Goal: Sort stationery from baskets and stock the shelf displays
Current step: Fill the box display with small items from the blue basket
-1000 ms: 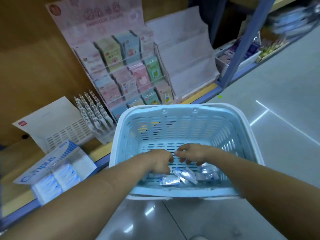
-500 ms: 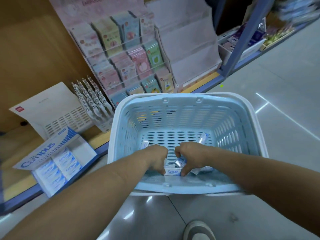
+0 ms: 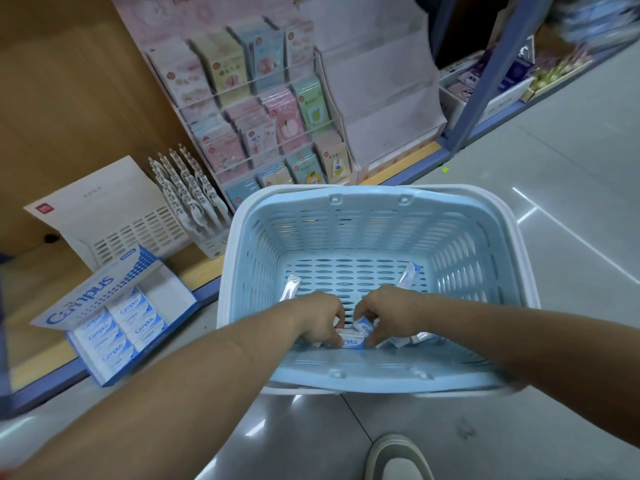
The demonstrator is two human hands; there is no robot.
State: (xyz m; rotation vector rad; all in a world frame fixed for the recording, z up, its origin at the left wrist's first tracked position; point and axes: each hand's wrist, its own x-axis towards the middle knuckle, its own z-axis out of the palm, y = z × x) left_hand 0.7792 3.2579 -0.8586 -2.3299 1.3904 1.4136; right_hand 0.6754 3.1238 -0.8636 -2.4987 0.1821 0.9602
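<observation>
Pale-blue slotted basket (image 3: 346, 230), upright. Small white-blue Campus boxes (image 3: 353, 341) clustered inside at near wall. Open Campus display carton (image 3: 114, 327) part-filled, on shelf (image 3: 34, 289), left.

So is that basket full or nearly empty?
Nearly empty. Most of the basket floor is bare; a few small packets lie at its near end, some held by the left hand and right hand.

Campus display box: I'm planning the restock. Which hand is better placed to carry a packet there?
Left, likely. The left hand and right hand both grip the white Campus packet in the blue slotted plastic basket, but the blue cardboard display box stands to its left.
</observation>
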